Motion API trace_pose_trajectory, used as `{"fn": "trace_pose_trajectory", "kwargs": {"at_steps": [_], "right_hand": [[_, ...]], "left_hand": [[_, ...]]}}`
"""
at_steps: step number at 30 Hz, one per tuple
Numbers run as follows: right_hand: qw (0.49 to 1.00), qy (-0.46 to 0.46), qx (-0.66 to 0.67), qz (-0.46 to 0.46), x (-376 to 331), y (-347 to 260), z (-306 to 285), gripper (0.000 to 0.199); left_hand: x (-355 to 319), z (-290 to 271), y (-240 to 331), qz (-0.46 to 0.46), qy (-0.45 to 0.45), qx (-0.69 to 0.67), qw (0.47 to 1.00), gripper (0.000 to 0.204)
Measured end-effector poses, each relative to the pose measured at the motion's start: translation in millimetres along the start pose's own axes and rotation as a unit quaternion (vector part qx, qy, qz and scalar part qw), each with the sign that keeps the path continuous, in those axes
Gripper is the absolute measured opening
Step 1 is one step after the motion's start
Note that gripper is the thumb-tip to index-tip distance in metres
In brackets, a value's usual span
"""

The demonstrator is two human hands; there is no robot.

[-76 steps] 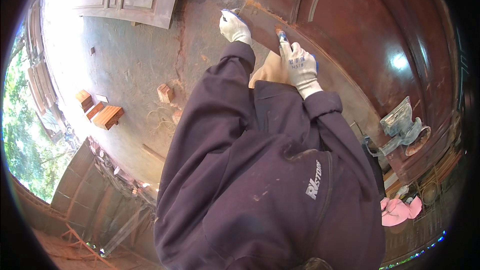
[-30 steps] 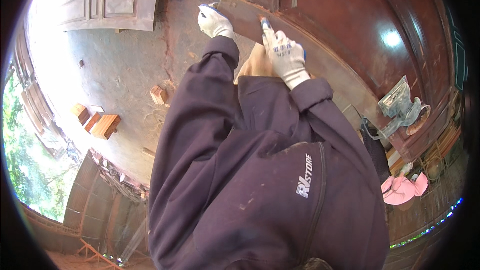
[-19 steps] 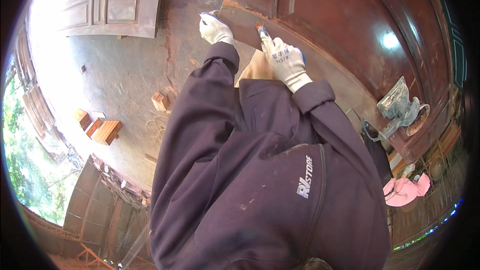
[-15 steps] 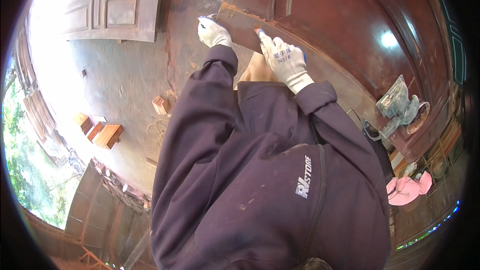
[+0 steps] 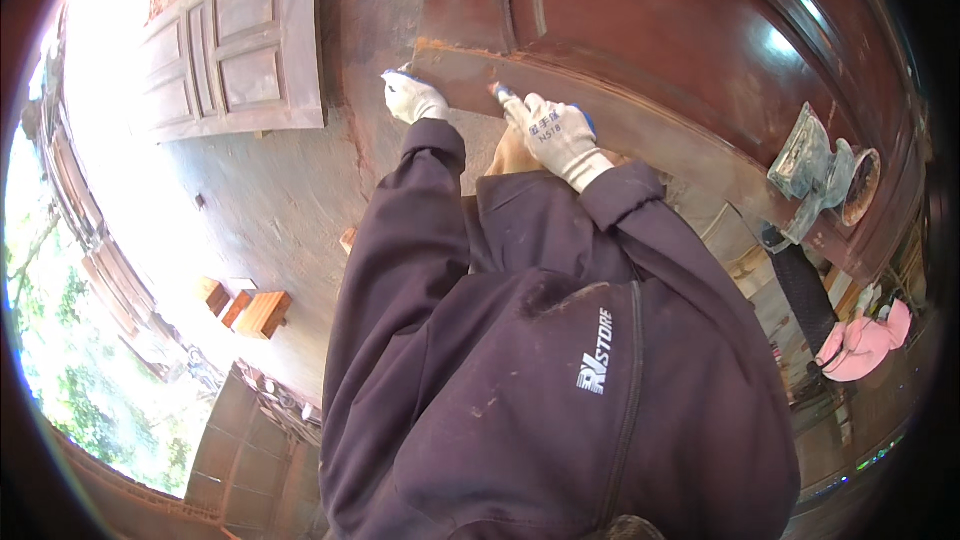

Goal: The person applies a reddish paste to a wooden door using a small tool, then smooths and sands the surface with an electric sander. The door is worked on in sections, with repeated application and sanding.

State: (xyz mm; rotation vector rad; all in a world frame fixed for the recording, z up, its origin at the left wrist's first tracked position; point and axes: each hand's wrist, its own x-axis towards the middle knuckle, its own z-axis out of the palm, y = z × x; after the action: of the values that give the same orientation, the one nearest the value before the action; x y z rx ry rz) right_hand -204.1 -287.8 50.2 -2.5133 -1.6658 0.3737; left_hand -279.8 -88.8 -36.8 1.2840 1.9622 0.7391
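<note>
Fingers of the right hand: forefinger stretched out, the rest bent in toward the palm; reddish-orange colour at the tip, too small to tell whether stain or a little piece held. Fingertip lies at the near border of a big red-brown panelled door, a little in from that door's left corner. Left hand sits just beside the same corner, fingers curled; cannot tell whether they grip the edge or some small thing. Both hands in white knit gloves, blue showing along the sides. Door fills the upper right, glossy inside its curved moulding, duller and dusty along the flat near border. Dark jacket, cuffs turned back, takes up the lower middle. Tan shape between the wrists, mostly hidden. On the door's right part, well apart from the hands, a dusty grey tool with a rounded end. Below it, a pink object, kind unclear. Upper left, a second, greyish panelled door over the stained floor. Wooden blocks lie on that floor, farther left of the jacket. Bright greenery at the far left rim.
</note>
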Motion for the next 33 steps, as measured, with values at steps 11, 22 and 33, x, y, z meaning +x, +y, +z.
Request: {"fn": "trace_pose_trajectory", "kwargs": {"at_steps": [11,22,33], "right_hand": [[0.938,0.221,0.194,0.184,-106.9,78.6,-73.6,0.051],[0.895,0.29,0.106,0.323,-213.0,88.7,-112.6,0.022],[0.843,0.396,0.107,0.347,-328.5,135.9,-98.7,0.026]], "left_hand": [[116.2,18.9,-120.5,0.377,-0.074,0.629,0.676,0.029],[91.5,9.2,-63.7,-0.047,-0.174,0.1,0.979,0.05],[-111.9,-83.5,25.0,0.353,-0.129,0.112,0.92,0.05]]}}
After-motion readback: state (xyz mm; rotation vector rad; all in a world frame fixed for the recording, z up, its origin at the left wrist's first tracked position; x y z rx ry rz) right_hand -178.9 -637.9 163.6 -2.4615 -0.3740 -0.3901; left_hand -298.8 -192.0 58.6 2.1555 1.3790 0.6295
